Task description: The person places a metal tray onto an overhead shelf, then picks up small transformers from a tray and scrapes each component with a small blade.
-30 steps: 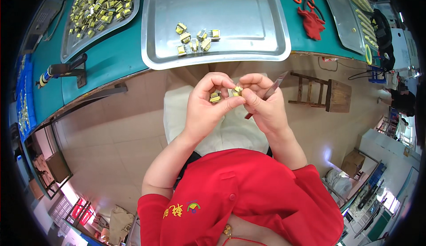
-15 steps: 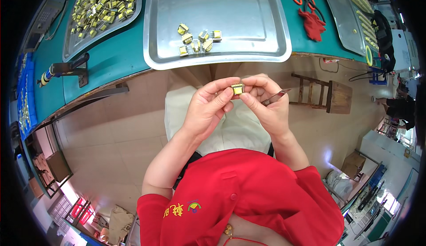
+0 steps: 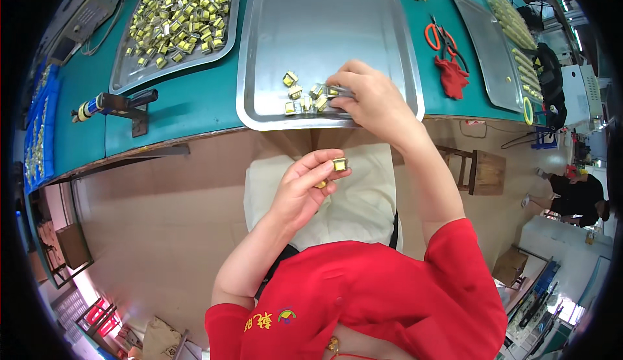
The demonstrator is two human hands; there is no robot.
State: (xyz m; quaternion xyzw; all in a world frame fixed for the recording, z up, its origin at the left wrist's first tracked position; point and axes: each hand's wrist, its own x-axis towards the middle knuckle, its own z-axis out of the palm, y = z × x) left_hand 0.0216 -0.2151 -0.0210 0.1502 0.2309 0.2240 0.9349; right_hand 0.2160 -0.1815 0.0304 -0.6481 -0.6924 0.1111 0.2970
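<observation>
My left hand (image 3: 302,188), above my lap, pinches a small yellow-and-metal transformer (image 3: 340,165) between thumb and fingers. A second yellow piece (image 3: 321,183) shows lower in the same hand, tucked by the curled fingers. My right hand (image 3: 376,104) reaches over the near part of the metal tray (image 3: 331,29). Grey metal tweezers (image 3: 342,91) are partly visible between its thumb and fingers, their tips at a transformer (image 3: 331,92); whether they grip it I cannot tell. Several like transformers (image 3: 296,92) lie loosely grouped just left of that hand.
A tray heaped with transformers (image 3: 182,16) stands at the left, with a clamped tool (image 3: 113,105) in front of it. Right of the middle tray lie orange-handled scissors (image 3: 441,39) and a red cloth (image 3: 451,78). Farther right is another metal tray (image 3: 487,48). A wooden stool (image 3: 487,172) stands below.
My right hand has left the transformer held at my left hand and moved up and forward to the tray group. My left hand keeps its transformer, slightly lower. The view has shifted.
</observation>
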